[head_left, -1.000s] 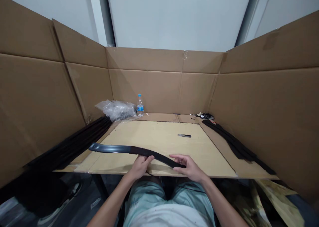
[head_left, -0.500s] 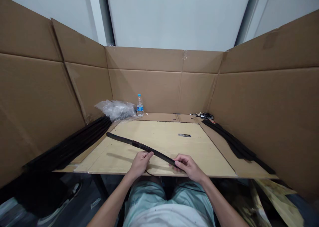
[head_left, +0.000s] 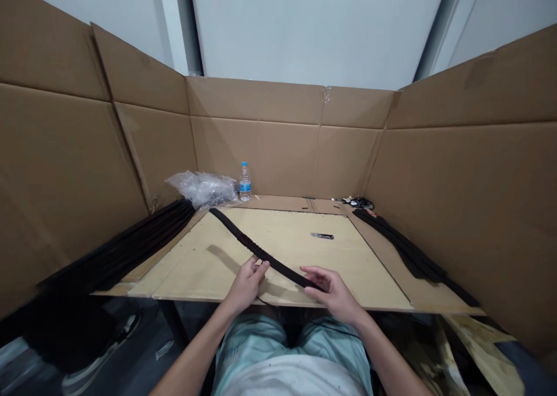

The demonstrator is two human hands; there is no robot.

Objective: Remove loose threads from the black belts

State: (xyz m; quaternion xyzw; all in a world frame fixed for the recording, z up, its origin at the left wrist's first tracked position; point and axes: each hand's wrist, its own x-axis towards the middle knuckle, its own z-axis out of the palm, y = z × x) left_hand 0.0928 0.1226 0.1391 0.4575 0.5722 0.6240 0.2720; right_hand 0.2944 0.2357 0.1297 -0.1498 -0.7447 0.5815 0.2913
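Note:
A long black fabric strap [head_left: 285, 270] runs slantwise in front of me, its far end up and to the left. Along its middle is a ribbed or wrinkled stretch. My left hand [head_left: 248, 280] pinches the strap near the middle between thumb and fingers. At the near right end, my right hand [head_left: 328, 289] holds it more loosely, thumb below and fingers curled over. A thin black cord [head_left: 265, 303] hangs down by my left hand toward my lap. Small thread snips [head_left: 322, 235] lie on the pale board [head_left: 348, 268] beyond my right hand.
More black strips lie in a bundle at the left [head_left: 130, 245] and a smaller pile at the right [head_left: 395, 242]. At the back are a clear plastic bag [head_left: 204, 188], a water bottle [head_left: 245, 184] and tangled cords [head_left: 359, 202]. Cardboard walls [head_left: 282, 152] enclose three sides.
The strap's far end has swung away from me and to the right, and more of its flat side shows. My right fingers have loosened a little; both hands stay nearly in place.

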